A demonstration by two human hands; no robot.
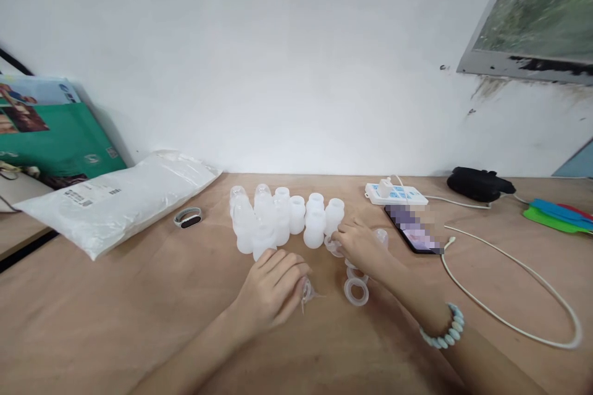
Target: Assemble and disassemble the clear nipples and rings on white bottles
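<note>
Several small translucent white plastic bottles (282, 219) stand clustered on the wooden table (115, 321), some capped. My left hand (273, 290) rests in front of them, fingers curled round a small clear plastic piece (307, 291) at its fingertips. My right hand (359, 247) reaches toward the right end of the cluster, fingers pinched on a small clear part (332, 245) beside the nearest bottle. Clear rings (356, 290) lie on the table just under my right wrist. A beaded bracelet (445, 330) is on my right forearm.
A white plastic bag (120, 200) lies at the left, a wristband (188, 218) beside it. A phone (412, 228), a power strip (396, 194) and a looping white cable (509, 321) lie at the right. A black object (479, 184) and coloured items (558, 215) sit at the far right.
</note>
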